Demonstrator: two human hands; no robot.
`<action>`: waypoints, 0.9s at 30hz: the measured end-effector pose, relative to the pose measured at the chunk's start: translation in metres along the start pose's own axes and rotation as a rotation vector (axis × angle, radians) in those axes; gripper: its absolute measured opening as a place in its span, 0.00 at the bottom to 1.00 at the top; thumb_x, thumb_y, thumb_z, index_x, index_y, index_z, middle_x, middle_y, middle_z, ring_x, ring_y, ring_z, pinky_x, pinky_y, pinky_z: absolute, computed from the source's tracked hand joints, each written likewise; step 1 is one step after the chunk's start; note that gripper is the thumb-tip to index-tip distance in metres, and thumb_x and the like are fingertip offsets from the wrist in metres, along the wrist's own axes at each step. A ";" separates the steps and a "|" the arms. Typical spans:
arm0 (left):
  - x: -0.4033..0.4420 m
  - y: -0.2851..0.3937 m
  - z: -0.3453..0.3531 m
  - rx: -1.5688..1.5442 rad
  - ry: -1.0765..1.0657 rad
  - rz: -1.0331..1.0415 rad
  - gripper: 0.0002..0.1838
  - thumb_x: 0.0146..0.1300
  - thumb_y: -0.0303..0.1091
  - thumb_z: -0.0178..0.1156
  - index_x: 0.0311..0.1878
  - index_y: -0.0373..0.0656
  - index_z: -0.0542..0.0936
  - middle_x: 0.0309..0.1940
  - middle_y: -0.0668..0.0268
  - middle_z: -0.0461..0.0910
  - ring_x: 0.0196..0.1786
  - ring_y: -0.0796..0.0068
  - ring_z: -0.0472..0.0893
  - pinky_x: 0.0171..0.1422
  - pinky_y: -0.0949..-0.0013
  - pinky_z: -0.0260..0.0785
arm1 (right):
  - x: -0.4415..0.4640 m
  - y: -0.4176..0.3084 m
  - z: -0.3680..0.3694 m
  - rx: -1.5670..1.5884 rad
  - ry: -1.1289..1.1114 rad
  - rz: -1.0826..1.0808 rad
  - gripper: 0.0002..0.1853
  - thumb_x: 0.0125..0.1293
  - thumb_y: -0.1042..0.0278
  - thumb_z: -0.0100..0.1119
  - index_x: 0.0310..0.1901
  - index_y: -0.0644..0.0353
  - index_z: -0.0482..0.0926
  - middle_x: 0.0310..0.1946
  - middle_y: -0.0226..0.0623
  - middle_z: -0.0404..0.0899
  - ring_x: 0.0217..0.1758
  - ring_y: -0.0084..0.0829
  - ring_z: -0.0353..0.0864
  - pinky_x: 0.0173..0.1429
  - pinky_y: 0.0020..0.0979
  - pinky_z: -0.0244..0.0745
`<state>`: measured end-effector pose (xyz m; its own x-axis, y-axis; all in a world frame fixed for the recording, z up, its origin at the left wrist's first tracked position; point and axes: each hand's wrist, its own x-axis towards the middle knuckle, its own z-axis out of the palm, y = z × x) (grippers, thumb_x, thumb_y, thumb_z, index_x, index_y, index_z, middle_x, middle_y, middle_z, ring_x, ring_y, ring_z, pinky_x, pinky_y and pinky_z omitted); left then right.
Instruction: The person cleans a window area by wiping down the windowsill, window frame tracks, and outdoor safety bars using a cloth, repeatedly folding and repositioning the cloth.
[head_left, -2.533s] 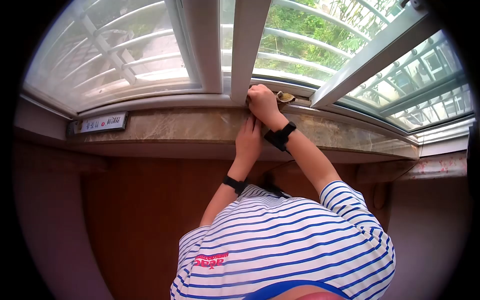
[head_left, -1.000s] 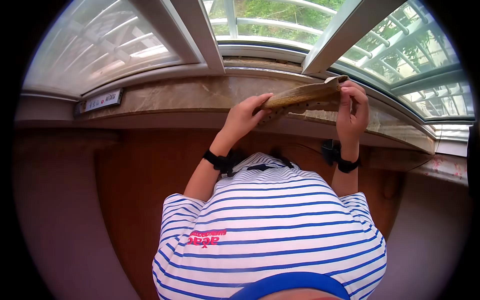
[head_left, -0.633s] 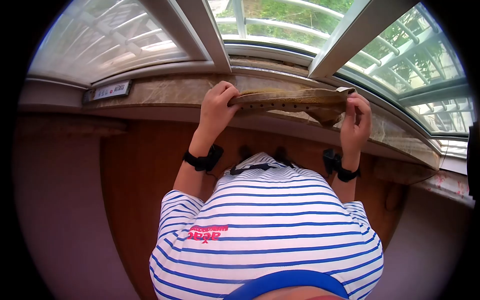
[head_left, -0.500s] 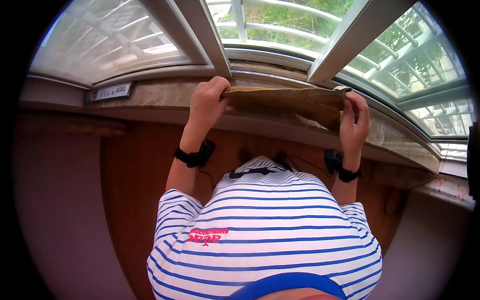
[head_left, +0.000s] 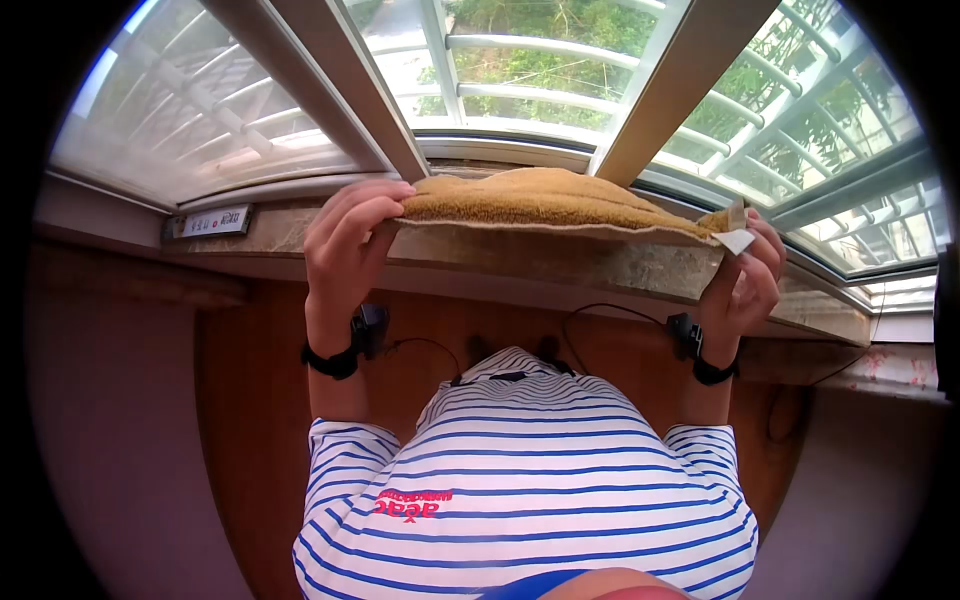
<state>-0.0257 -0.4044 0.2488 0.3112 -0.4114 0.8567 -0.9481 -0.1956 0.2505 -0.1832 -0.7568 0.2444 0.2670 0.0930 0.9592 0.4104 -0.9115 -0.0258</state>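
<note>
A yellow-brown towel is stretched out between my two hands, in front of the window and over the sill. My left hand pinches its left end between thumb and fingers. At the other end, my right hand grips the corner, where a small white tag sticks out. The towel's fuzzy face looks upward, and its near edge hangs in a nearly straight line. Part of the sill behind it is hidden.
A stone windowsill runs below the window frames. On its left part lies a white box with dark lettering. White bars stand outside the glass. Black devices with cables are strapped to both wrists.
Both hands have moved apart and a little toward me, spreading the towel wider. It has turned from a dark hanging face to its bright fuzzy side.
</note>
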 end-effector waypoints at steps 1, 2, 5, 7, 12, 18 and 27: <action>-0.019 0.004 -0.004 -0.112 -0.065 -0.026 0.15 0.50 0.16 0.69 0.40 0.39 0.79 0.39 0.59 0.86 0.42 0.61 0.87 0.44 0.65 0.80 | -0.017 -0.010 -0.007 0.031 -0.041 0.076 0.10 0.71 0.79 0.53 0.47 0.55 0.65 0.42 0.47 0.78 0.55 0.53 0.79 0.64 0.63 0.75; -0.040 0.009 -0.007 -0.161 -0.167 -0.116 0.14 0.48 0.16 0.69 0.39 0.39 0.80 0.37 0.59 0.86 0.40 0.62 0.87 0.43 0.66 0.80 | -0.039 -0.016 -0.013 0.106 -0.074 0.137 0.09 0.71 0.80 0.50 0.47 0.55 0.64 0.43 0.47 0.76 0.57 0.55 0.79 0.67 0.65 0.70; -0.093 0.026 -0.002 -0.305 -0.380 -0.566 0.14 0.46 0.17 0.71 0.38 0.37 0.83 0.34 0.59 0.86 0.36 0.64 0.87 0.39 0.67 0.80 | -0.100 -0.040 -0.018 0.354 -0.266 0.416 0.09 0.68 0.87 0.46 0.43 0.60 0.66 0.42 0.48 0.74 0.54 0.55 0.82 0.68 0.61 0.71; -0.112 0.033 0.003 -0.339 -0.501 -0.724 0.13 0.49 0.18 0.71 0.40 0.36 0.83 0.33 0.59 0.85 0.34 0.64 0.86 0.40 0.70 0.79 | -0.128 -0.055 -0.023 0.227 -0.368 0.513 0.11 0.69 0.88 0.47 0.46 0.60 0.69 0.44 0.47 0.75 0.41 0.40 0.79 0.48 0.36 0.78; -0.098 0.021 0.020 -0.360 -0.409 -0.775 0.13 0.53 0.22 0.72 0.42 0.37 0.83 0.35 0.58 0.84 0.35 0.65 0.85 0.41 0.71 0.78 | -0.131 -0.049 -0.012 0.128 -0.300 0.576 0.11 0.70 0.86 0.51 0.49 0.60 0.72 0.45 0.46 0.75 0.43 0.39 0.76 0.45 0.31 0.74; -0.066 -0.017 0.103 0.466 -0.210 -0.432 0.31 0.59 0.32 0.68 0.67 0.50 0.73 0.59 0.59 0.72 0.60 0.57 0.72 0.65 0.51 0.64 | -0.078 -0.020 0.049 -0.161 -0.548 0.557 0.19 0.70 0.76 0.58 0.62 0.58 0.73 0.60 0.49 0.71 0.66 0.49 0.70 0.69 0.45 0.67; -0.140 0.014 0.169 0.553 -0.561 -0.203 0.34 0.62 0.41 0.59 0.72 0.77 0.67 0.75 0.55 0.61 0.78 0.46 0.59 0.78 0.34 0.48 | -0.136 -0.029 0.056 -0.045 -1.105 0.221 0.33 0.62 0.77 0.58 0.71 0.53 0.68 0.74 0.43 0.62 0.77 0.47 0.59 0.78 0.51 0.56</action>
<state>-0.0715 -0.4999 0.0559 0.5987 -0.6768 0.4283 -0.7466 -0.6653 -0.0077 -0.1824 -0.7204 0.0983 0.9644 0.2110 0.1591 0.2327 -0.9635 -0.1324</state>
